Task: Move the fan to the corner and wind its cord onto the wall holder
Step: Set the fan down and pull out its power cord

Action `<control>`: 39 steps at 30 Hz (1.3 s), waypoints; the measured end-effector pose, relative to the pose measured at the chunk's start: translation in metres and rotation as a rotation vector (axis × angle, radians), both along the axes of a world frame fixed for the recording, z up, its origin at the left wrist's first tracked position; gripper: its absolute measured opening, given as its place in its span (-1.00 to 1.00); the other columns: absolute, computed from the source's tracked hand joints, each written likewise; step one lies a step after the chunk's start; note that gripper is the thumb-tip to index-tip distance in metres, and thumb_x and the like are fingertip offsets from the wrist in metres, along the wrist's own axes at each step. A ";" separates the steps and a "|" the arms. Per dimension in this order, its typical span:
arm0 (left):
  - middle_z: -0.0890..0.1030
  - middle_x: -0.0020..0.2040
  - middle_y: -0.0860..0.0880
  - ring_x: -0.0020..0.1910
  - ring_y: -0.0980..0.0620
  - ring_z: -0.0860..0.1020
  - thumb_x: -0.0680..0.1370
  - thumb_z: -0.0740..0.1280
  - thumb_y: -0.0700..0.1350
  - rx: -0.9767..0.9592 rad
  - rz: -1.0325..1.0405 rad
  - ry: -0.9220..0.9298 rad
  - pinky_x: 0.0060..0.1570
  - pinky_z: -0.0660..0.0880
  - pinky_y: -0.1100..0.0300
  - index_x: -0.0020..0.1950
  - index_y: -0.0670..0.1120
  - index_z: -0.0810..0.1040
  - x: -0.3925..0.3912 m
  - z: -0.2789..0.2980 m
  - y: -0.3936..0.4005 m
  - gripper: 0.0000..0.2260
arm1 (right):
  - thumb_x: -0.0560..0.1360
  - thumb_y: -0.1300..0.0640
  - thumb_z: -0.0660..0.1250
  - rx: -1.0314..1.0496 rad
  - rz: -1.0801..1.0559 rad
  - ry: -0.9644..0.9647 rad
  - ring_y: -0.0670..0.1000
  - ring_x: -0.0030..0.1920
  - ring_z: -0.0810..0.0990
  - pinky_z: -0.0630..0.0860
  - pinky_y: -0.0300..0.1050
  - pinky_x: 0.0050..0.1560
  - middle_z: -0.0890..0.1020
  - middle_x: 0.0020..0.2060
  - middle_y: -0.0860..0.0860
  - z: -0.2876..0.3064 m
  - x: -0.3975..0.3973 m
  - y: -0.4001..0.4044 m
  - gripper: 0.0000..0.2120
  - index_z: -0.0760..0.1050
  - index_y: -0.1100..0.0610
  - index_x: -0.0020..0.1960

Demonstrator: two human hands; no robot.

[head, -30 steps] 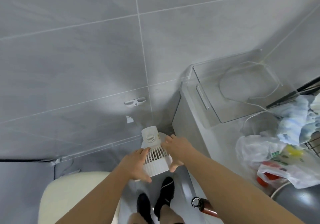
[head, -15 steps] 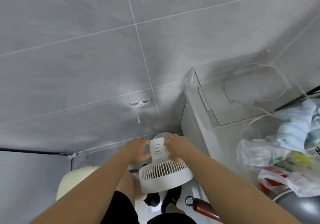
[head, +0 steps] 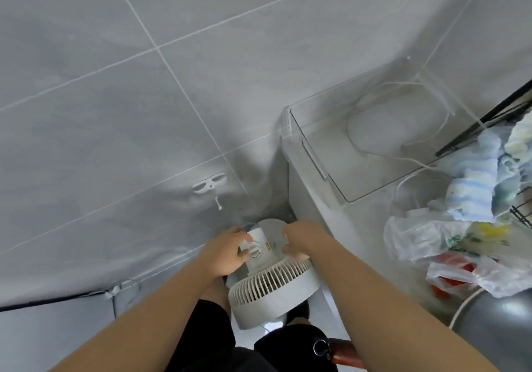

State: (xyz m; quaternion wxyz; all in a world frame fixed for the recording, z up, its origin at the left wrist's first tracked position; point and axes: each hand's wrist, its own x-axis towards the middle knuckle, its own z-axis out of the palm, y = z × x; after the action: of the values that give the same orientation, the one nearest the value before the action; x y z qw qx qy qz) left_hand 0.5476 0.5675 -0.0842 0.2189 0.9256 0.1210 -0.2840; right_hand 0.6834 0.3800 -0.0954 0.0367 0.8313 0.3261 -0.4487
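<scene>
Both hands, left (head: 223,252) and right (head: 300,237), grip the fan (head: 270,282) between them.

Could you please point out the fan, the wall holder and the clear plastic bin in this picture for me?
fan (head: 273,288): head view, on the ribbed white grille of its head.
wall holder (head: 209,182): head view, on the middle of the white bracket on the tile.
clear plastic bin (head: 313,158): head view, on its near left wall.

A clear box (head: 313,153) sits beside crumpled plastic bags (head: 426,236).
</scene>
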 end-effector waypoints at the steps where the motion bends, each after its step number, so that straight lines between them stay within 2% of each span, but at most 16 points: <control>1: 0.53 0.27 0.06 0.01 0.08 0.52 0.63 0.29 0.03 0.002 -0.004 -0.017 0.07 0.47 0.13 0.37 0.04 0.52 0.002 -0.003 0.002 -0.69 | 0.62 0.03 0.29 0.008 -0.027 -0.001 0.16 0.21 0.62 0.48 0.00 0.09 0.64 0.23 0.06 -0.001 0.001 0.003 -0.68 0.58 0.10 0.32; 2: 0.53 0.27 0.06 0.02 0.06 0.54 0.63 0.29 0.05 0.010 -0.020 -0.027 0.08 0.47 0.12 0.36 0.04 0.52 0.004 -0.008 0.004 -0.69 | 0.62 0.03 0.28 0.013 -0.046 -0.010 0.15 0.19 0.63 0.47 -0.01 0.07 0.65 0.21 0.05 -0.001 0.003 0.006 -0.69 0.60 0.09 0.30; 5: 0.49 0.33 0.08 0.24 -0.03 0.53 0.58 0.25 0.19 0.082 -0.198 -0.070 0.17 0.47 0.05 0.39 0.07 0.49 0.011 -0.027 0.020 -0.58 | 0.59 -0.04 0.27 0.053 -0.170 -0.030 0.13 0.06 0.66 0.53 -0.02 -0.01 0.70 0.10 0.03 -0.009 0.008 0.019 -0.69 0.63 0.07 0.22; 8: 0.44 0.43 0.10 0.37 -0.01 0.46 0.52 0.15 0.39 0.149 -0.401 -0.092 0.24 0.45 -0.01 0.46 0.11 0.37 0.025 -0.044 0.034 -0.40 | 0.57 -0.07 0.27 0.073 -0.330 -0.029 0.14 0.05 0.65 0.61 0.05 0.04 0.68 0.09 0.03 -0.012 0.011 0.031 -0.67 0.61 0.06 0.23; 10: 0.49 0.39 0.07 0.35 -0.03 0.48 0.50 0.13 0.47 0.109 -0.457 -0.061 0.22 0.46 -0.01 0.44 0.07 0.37 0.037 -0.060 0.041 -0.34 | 0.56 -0.05 0.26 0.057 -0.456 -0.054 0.15 0.08 0.65 0.63 0.09 0.09 0.66 0.13 0.04 -0.017 0.007 0.038 -0.67 0.60 0.04 0.24; 12: 0.55 0.33 0.02 0.29 -0.03 0.52 0.44 0.08 0.58 0.045 -0.446 0.008 0.18 0.51 -0.03 0.38 0.06 0.41 0.049 -0.074 0.048 -0.24 | 0.58 -0.04 0.27 0.030 -0.555 -0.080 0.16 0.13 0.64 0.62 0.05 0.09 0.65 0.17 0.07 -0.018 -0.005 0.042 -0.67 0.60 0.06 0.26; 14: 0.57 0.34 0.03 0.25 -0.01 0.56 0.38 0.05 0.64 -0.041 -0.458 0.057 0.16 0.54 -0.03 0.42 0.13 0.41 0.054 -0.088 0.059 -0.18 | 0.58 -0.02 0.30 -0.024 -0.626 -0.090 0.16 0.22 0.62 0.54 0.02 0.09 0.63 0.23 0.10 -0.018 -0.028 0.047 -0.66 0.58 0.08 0.30; 16: 0.56 0.34 0.05 0.23 -0.01 0.58 0.45 0.10 0.56 -0.089 -0.513 0.087 0.12 0.55 0.03 0.46 0.20 0.38 0.056 -0.089 0.062 -0.30 | 0.56 -0.05 0.33 -0.099 -0.637 -0.128 0.16 0.28 0.58 0.49 0.05 0.16 0.62 0.23 0.10 -0.020 -0.055 0.052 -0.64 0.56 0.07 0.30; 19: 0.59 0.25 0.04 0.19 -0.05 0.58 0.55 0.19 0.40 -0.142 -0.558 0.075 0.04 0.51 0.07 0.44 0.16 0.41 0.054 -0.082 0.063 -0.46 | 0.55 -0.15 0.32 -0.170 -0.580 -0.196 0.13 0.29 0.54 0.36 0.12 0.32 0.64 0.21 0.08 -0.029 -0.081 0.062 -0.61 0.55 0.03 0.27; 22: 0.57 0.20 0.12 0.16 0.00 0.58 0.57 0.18 0.36 -0.198 -0.516 0.021 0.01 0.46 0.14 0.39 0.14 0.45 0.046 -0.089 0.071 -0.52 | 0.52 -0.12 0.36 -0.112 -0.575 -0.195 0.13 0.24 0.58 0.38 0.10 0.25 0.65 0.17 0.06 -0.036 -0.079 0.068 -0.62 0.52 0.04 0.25; 26: 0.60 0.13 0.15 0.11 0.06 0.59 0.56 0.06 0.39 -0.282 -0.444 -0.178 0.03 0.53 0.09 0.28 0.12 0.51 0.032 -0.113 0.080 -0.50 | 0.44 -0.12 0.47 0.020 -0.579 -0.190 0.12 0.10 0.66 0.42 -0.05 -0.06 0.68 0.05 0.04 -0.041 -0.067 0.064 -0.60 0.57 0.06 0.18; 29: 0.62 0.16 0.15 0.11 0.05 0.61 0.59 0.06 0.39 -0.389 -0.356 -0.303 0.04 0.57 -0.04 0.31 0.13 0.48 0.021 -0.144 0.079 -0.51 | 0.41 -0.12 0.52 0.086 -0.560 -0.178 0.13 0.09 0.65 0.53 -0.02 -0.02 0.66 0.07 0.04 -0.045 -0.066 0.064 -0.53 0.58 0.05 0.23; 32: 0.61 0.13 0.18 0.10 0.07 0.61 0.58 0.09 0.38 -0.516 -0.257 -0.401 0.01 0.56 -0.08 0.28 0.13 0.51 0.019 -0.160 0.075 -0.53 | 0.34 -0.17 0.57 0.095 -0.481 -0.211 0.13 0.06 0.66 0.59 0.01 0.04 0.66 0.07 0.02 -0.038 -0.059 0.065 -0.45 0.58 0.02 0.25; 36: 0.59 0.15 0.14 0.14 0.03 0.59 0.59 0.09 0.36 -0.581 -0.237 -0.513 0.05 0.54 -0.10 0.28 0.07 0.54 0.024 -0.182 0.070 -0.50 | 0.26 -0.31 0.60 0.032 -0.331 -0.322 0.11 -0.09 0.56 0.48 -0.04 -0.11 0.60 -0.07 -0.03 -0.035 -0.047 0.068 -0.36 0.59 0.01 0.19; 39: 0.56 0.18 0.18 0.14 0.07 0.58 0.58 0.04 0.40 -0.546 -0.230 -0.625 0.04 0.54 -0.04 0.28 0.07 0.55 0.024 -0.188 0.067 -0.45 | 0.25 -0.38 0.57 -0.003 -0.260 -0.451 0.08 -0.09 0.51 0.41 -0.07 -0.13 0.62 0.01 -0.03 -0.034 -0.051 0.069 -0.30 0.57 -0.04 0.26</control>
State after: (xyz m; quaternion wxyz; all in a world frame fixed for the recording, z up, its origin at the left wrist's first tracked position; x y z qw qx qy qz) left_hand 0.5712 0.6349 -0.2726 0.4489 0.8827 -0.1346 -0.0343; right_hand 0.6320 0.4495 -0.1295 0.0514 0.9452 0.1994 -0.2534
